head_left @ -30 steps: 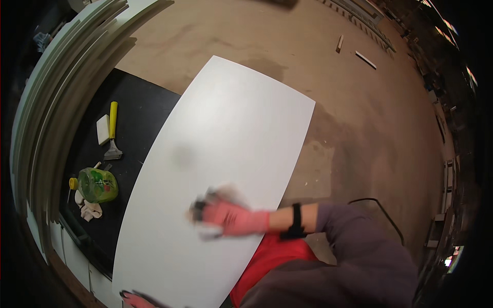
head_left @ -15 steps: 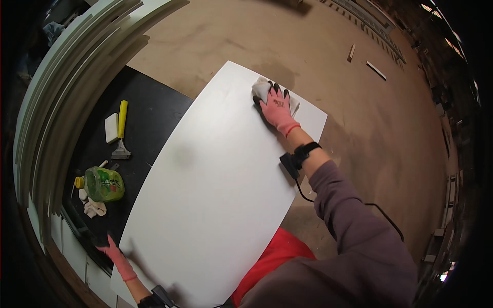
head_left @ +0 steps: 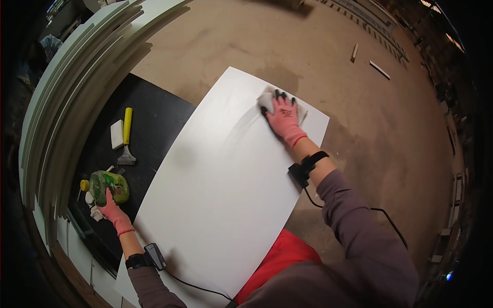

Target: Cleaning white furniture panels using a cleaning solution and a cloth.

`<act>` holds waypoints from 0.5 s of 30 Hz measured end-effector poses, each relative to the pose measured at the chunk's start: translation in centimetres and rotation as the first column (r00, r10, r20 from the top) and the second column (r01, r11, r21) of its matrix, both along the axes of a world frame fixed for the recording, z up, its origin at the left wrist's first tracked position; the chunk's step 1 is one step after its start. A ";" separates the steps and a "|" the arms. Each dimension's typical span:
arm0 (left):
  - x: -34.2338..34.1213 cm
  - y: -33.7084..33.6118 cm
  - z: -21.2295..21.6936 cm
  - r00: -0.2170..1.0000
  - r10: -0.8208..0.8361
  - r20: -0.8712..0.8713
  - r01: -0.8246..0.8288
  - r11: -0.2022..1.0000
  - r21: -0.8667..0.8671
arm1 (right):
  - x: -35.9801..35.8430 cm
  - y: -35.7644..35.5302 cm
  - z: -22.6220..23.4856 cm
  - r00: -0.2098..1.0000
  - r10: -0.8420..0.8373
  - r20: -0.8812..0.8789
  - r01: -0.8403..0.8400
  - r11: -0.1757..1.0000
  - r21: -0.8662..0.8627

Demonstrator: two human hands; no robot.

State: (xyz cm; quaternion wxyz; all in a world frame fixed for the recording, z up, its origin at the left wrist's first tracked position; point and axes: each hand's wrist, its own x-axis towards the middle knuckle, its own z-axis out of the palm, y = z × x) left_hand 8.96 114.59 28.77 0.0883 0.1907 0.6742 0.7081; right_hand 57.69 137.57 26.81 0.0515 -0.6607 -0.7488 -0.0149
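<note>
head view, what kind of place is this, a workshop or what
Most likely a workshop where panels get finished or cleaned. A large white panel lies on a black bench, more pale boards are stacked at the left, and offcuts lie on the bare concrete floor.

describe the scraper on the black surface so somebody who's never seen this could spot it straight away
Find the big white panel; left of it lies a black surface. On it, beyond the green bottle under the left hand, lies the scraper. Its long yellow handle and flared metal blade set it apart from the small white block beside it.
</note>
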 end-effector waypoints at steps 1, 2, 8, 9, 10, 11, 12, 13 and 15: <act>0.4 -0.1 0.6 1.000 -0.002 -0.003 0.002 0.998 -0.070 | 2.1 0.5 -0.6 0.998 -0.056 0.012 0.055 0.998 0.027; 0.4 -0.4 1.2 1.000 0.002 -0.009 -0.003 0.990 -0.140 | 3.5 -0.1 -1.0 0.997 -0.053 -0.061 0.056 0.997 0.048; 0.4 -2.0 4.9 0.977 -0.074 -0.199 0.057 0.994 -0.091 | 6.6 -5.4 2.6 0.969 0.246 0.035 -0.244 0.969 -0.048; 1.6 -1.9 6.8 0.946 -0.194 -0.259 0.154 0.974 -0.169 | 7.1 -5.3 2.9 0.950 0.303 0.070 -0.299 0.952 -0.056; 3.0 -1.8 8.9 0.898 -0.312 -0.310 0.239 0.938 -0.252 | 7.2 -4.9 2.8 0.951 0.302 0.067 -0.299 0.953 -0.056; 4.5 -1.4 10.9 0.870 -0.417 -0.261 0.328 0.888 -0.323 | 7.2 -4.2 2.4 0.933 0.359 -0.010 -0.359 0.932 -0.047; 6.0 -0.9 12.1 0.869 -0.422 -0.258 0.334 0.885 -0.324 | 7.2 -3.8 2.1 0.909 0.409 -0.083 -0.413 0.910 -0.037; 7.6 -0.4 13.1 0.805 -0.565 -0.179 0.439 0.772 -0.461 | 7.2 -3.7 2.0 0.911 0.406 -0.073 -0.409 0.912 -0.025; 9.5 -0.1 14.0 0.723 -0.691 -0.001 0.531 0.556 -0.640 | 5.8 -3.9 0.9 0.900 0.424 -0.104 -0.427 0.904 -0.008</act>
